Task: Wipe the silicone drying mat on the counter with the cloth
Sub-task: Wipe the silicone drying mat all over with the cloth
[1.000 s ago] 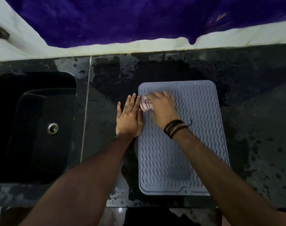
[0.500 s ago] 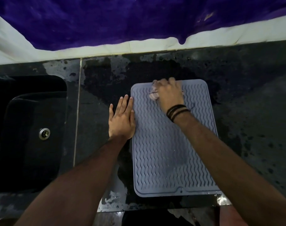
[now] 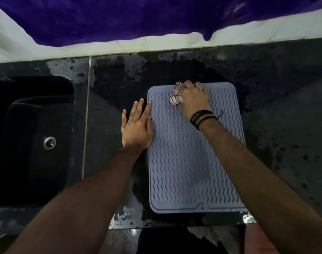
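while my right hand (image 3: pixel 193 99) grips the bunched cloth (image 3: pixel 176 97) at the mat's (image 3: pixel 189 162) far edge, my flat left hand (image 3: pixel 137 127) steadies its left edge; floppy, likely slippery silicone.

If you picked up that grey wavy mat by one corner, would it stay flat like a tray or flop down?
Probably flop. The mat looks thin and rubbery, lying flat on the counter. It might slide: the left hand rests at its edge while the right hand rubs the cloth.
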Demonstrator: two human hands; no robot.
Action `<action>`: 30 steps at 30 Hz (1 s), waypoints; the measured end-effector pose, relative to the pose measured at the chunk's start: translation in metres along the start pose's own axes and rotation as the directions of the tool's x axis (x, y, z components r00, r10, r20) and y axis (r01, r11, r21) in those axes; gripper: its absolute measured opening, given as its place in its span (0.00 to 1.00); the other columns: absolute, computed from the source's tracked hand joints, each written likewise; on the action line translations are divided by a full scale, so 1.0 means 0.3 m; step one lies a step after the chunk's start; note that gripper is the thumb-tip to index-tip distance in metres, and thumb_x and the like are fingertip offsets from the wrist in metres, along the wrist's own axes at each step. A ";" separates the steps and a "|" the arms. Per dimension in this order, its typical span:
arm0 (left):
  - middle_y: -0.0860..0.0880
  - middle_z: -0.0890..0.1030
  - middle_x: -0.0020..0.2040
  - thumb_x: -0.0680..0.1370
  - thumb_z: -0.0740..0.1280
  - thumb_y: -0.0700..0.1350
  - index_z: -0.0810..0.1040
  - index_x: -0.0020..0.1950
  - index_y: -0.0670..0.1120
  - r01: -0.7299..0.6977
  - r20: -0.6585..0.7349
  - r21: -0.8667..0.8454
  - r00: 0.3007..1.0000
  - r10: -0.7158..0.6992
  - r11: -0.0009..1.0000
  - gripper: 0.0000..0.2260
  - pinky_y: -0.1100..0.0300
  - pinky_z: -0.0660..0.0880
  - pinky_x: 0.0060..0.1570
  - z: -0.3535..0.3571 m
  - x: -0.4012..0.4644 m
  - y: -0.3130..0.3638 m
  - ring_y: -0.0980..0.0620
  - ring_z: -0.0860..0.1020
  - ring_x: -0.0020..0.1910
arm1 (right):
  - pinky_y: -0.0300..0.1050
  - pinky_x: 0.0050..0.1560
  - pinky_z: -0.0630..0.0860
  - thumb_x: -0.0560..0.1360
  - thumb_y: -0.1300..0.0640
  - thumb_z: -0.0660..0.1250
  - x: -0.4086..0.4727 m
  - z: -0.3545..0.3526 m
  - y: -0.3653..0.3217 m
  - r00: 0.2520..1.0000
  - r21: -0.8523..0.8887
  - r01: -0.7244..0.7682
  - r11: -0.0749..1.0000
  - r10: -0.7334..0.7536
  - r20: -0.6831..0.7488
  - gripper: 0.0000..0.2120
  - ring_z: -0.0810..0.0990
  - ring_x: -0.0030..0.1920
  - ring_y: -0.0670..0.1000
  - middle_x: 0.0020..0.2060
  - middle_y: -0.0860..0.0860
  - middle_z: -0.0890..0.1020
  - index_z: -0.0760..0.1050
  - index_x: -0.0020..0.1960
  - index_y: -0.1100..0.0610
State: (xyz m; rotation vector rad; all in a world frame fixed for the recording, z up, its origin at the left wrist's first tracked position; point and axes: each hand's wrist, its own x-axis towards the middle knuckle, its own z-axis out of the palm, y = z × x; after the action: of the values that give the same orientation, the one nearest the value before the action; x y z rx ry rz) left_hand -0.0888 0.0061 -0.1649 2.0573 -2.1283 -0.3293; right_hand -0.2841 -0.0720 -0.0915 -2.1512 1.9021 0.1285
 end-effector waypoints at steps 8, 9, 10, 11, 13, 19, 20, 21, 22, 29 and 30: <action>0.50 0.55 0.82 0.83 0.46 0.52 0.58 0.82 0.53 0.007 -0.005 -0.014 1.000 -0.007 1.000 0.25 0.43 0.45 0.79 -0.003 0.001 0.003 0.52 0.50 0.81 | 0.58 0.68 0.66 0.73 0.59 0.67 -0.234 0.031 -0.001 0.999 0.077 -0.019 0.997 0.016 0.035 0.25 0.68 0.67 0.61 0.68 0.54 0.70 0.70 0.69 0.57; 0.50 0.55 0.82 0.83 0.47 0.52 0.58 0.82 0.53 0.005 -0.004 -0.018 1.000 -0.005 1.000 0.25 0.43 0.45 0.79 -0.002 0.001 0.002 0.51 0.50 0.81 | 0.57 0.68 0.66 0.73 0.59 0.67 -0.262 0.034 -0.004 0.999 0.059 0.000 0.998 -0.003 0.045 0.25 0.67 0.67 0.61 0.69 0.54 0.70 0.70 0.69 0.57; 0.50 0.55 0.82 0.84 0.47 0.52 0.58 0.82 0.53 0.002 -0.004 -0.022 1.000 -0.003 1.000 0.25 0.43 0.45 0.79 -0.002 0.001 0.001 0.51 0.50 0.81 | 0.57 0.68 0.66 0.72 0.58 0.68 -0.277 0.032 -0.004 0.998 0.038 0.013 0.999 -0.015 0.053 0.25 0.67 0.67 0.60 0.68 0.54 0.71 0.70 0.69 0.57; 0.50 0.56 0.82 0.84 0.47 0.53 0.58 0.82 0.53 0.000 -0.004 -0.028 1.000 0.000 1.000 0.25 0.42 0.45 0.79 -0.002 0.001 0.001 0.51 0.50 0.81 | 0.57 0.67 0.67 0.72 0.58 0.69 -0.275 0.019 -0.001 0.999 0.031 0.018 0.999 -0.020 0.050 0.25 0.68 0.66 0.60 0.66 0.54 0.72 0.71 0.68 0.57; 0.49 0.56 0.82 0.85 0.48 0.55 0.59 0.82 0.53 -0.003 -0.006 -0.045 1.000 0.002 0.999 0.24 0.42 0.44 0.79 -0.002 0.002 0.002 0.51 0.50 0.81 | 0.57 0.65 0.69 0.71 0.57 0.70 -0.227 -0.022 0.007 1.000 0.028 0.010 1.000 -0.010 -0.015 0.23 0.69 0.64 0.60 0.62 0.56 0.75 0.74 0.65 0.57; 0.50 0.54 0.83 0.85 0.50 0.56 0.56 0.82 0.55 0.015 0.010 -0.036 1.000 -0.014 0.999 0.25 0.43 0.44 0.79 0.003 0.003 0.001 0.52 0.49 0.82 | 0.58 0.65 0.65 0.72 0.61 0.69 -0.015 -0.075 0.016 0.995 -0.131 0.024 0.991 -0.037 -0.098 0.25 0.66 0.67 0.61 0.65 0.58 0.73 0.70 0.68 0.59; 0.50 0.54 0.83 0.85 0.50 0.56 0.56 0.82 0.55 0.016 0.007 -0.031 1.000 -0.016 0.999 0.25 0.43 0.44 0.79 0.004 0.002 0.002 0.52 0.49 0.81 | 0.58 0.66 0.64 0.72 0.62 0.67 -0.010 -0.053 0.017 0.997 -0.126 0.043 0.991 -0.050 -0.053 0.25 0.66 0.67 0.61 0.66 0.57 0.72 0.69 0.69 0.59; 0.51 0.54 0.83 0.85 0.50 0.56 0.56 0.82 0.55 0.020 0.006 -0.028 1.000 -0.020 0.999 0.25 0.43 0.44 0.79 0.004 0.003 0.001 0.52 0.49 0.81 | 0.57 0.68 0.64 0.73 0.62 0.66 -0.016 -0.028 0.021 0.998 -0.112 0.054 0.992 -0.058 -0.029 0.26 0.66 0.68 0.60 0.68 0.57 0.71 0.68 0.70 0.60; 0.51 0.54 0.83 0.85 0.50 0.56 0.56 0.82 0.55 0.022 0.006 -0.024 1.000 -0.022 0.999 0.25 0.43 0.45 0.79 0.003 0.002 0.001 0.53 0.49 0.81 | 0.57 0.69 0.63 0.73 0.62 0.66 -0.034 -0.005 0.026 0.998 -0.092 0.058 0.994 -0.060 -0.028 0.26 0.66 0.68 0.60 0.69 0.57 0.70 0.67 0.71 0.59; 0.52 0.53 0.83 0.85 0.49 0.56 0.55 0.82 0.55 0.028 0.010 -0.016 1.000 -0.027 0.999 0.24 0.43 0.43 0.79 0.005 0.003 0.001 0.54 0.48 0.81 | 0.57 0.70 0.60 0.71 0.59 0.68 -0.274 0.065 0.008 0.995 -0.062 0.095 0.994 -0.096 -0.018 0.27 0.66 0.68 0.61 0.68 0.56 0.71 0.69 0.69 0.59; 0.52 0.53 0.83 0.85 0.49 0.56 0.55 0.82 0.55 0.028 0.012 -0.015 1.000 -0.028 0.999 0.24 0.43 0.43 0.79 0.005 0.003 0.000 0.54 0.48 0.81 | 0.57 0.71 0.60 0.72 0.58 0.67 -0.308 0.067 0.000 0.994 -0.075 0.107 0.991 -0.106 0.010 0.26 0.65 0.69 0.60 0.68 0.56 0.71 0.69 0.69 0.59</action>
State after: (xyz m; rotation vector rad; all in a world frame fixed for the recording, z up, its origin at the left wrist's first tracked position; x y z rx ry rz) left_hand -0.0893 0.0052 -0.1664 2.0836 -2.0988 -0.3613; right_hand -0.2945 0.0220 -0.0886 -2.2939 1.8018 0.1880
